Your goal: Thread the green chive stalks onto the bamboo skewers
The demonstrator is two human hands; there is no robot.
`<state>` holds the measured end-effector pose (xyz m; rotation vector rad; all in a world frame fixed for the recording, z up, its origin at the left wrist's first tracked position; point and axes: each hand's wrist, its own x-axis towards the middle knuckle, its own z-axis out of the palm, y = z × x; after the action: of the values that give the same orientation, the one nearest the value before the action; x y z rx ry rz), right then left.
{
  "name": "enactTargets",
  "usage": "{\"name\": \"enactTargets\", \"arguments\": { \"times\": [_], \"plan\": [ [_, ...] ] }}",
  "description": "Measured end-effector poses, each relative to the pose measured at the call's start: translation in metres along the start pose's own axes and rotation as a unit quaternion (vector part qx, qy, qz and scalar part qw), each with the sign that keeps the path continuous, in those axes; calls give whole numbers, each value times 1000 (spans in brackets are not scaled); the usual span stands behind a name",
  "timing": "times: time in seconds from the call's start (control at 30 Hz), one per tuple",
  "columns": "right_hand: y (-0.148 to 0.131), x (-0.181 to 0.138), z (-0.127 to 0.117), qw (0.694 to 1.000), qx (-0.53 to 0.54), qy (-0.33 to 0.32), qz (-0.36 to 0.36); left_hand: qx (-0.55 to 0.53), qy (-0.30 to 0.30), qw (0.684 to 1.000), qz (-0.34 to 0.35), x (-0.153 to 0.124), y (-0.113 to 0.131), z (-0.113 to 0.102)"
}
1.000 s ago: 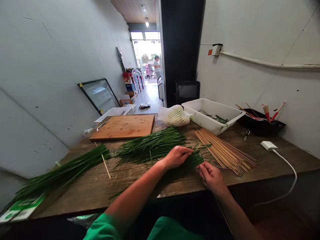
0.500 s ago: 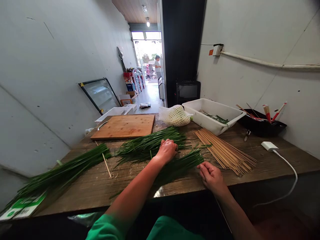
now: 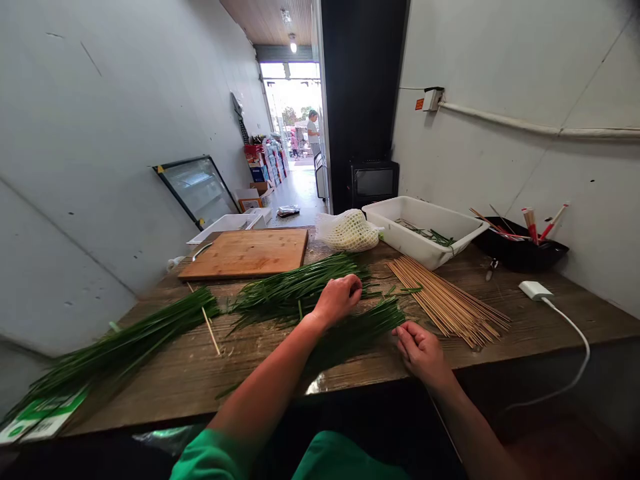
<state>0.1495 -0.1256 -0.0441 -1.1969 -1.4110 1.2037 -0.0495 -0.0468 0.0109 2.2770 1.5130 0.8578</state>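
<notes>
My right hand (image 3: 423, 352) is closed in a pinch at the right end of a loose bunch of garlic chives (image 3: 355, 333). A thin bamboo skewer (image 3: 445, 427) runs from under that hand down along my forearm. My left hand (image 3: 339, 297) hovers over the gap between this bunch and a larger pile of chives (image 3: 295, 287), its fingers curled inward. What its fingertips hold, if anything, is hidden. To the right lies a fanned heap of bamboo skewers (image 3: 450, 303). Another chive bunch (image 3: 125, 340) lies at the left, with a single skewer (image 3: 211, 331) by its end.
Behind the chives are a wooden cutting board (image 3: 245, 253), a net-wrapped item (image 3: 347, 231) and a white plastic tub (image 3: 425, 230) with green scraps. A black tray (image 3: 530, 257) with sticks and a white adapter (image 3: 535, 291) with its cable stand at right. A person (image 3: 313, 133) stands by the doorway.
My left hand has lifted slightly off the chives and turned, its fingers curling to the right. My right hand stays in its pinch. The view has shifted a little.
</notes>
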Motion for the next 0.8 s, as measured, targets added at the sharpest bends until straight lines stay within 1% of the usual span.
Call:
{"name": "enactTargets", "arguments": {
  "times": [0.07,0.13,0.23,0.33,0.4,0.5,0.7,0.8],
  "plan": [
    [2,1,0,1000,1,-3,1,-141,0,989,-44,1,2,5],
    [3,1,-1,1000,-7,-1,-2,-248,-18,965,-79,2,4,11],
    [2,1,0,1000,-24,1,-14,-317,-35,942,-102,1,6,19],
    [0,1,0,999,-35,3,-19,-344,-27,931,-115,-1,10,22],
    [-1,1,0,999,-43,12,-23,-350,-26,930,-114,-1,13,21],
    [0,1,0,999,-33,7,-20,-334,-25,937,-103,-2,17,19],
    [3,1,0,1000,-25,-2,-8,-312,-2,946,-85,-3,20,18],
    [2,2,0,1000,-15,-4,-6,-277,11,958,-73,-4,21,17]
  ]
}}
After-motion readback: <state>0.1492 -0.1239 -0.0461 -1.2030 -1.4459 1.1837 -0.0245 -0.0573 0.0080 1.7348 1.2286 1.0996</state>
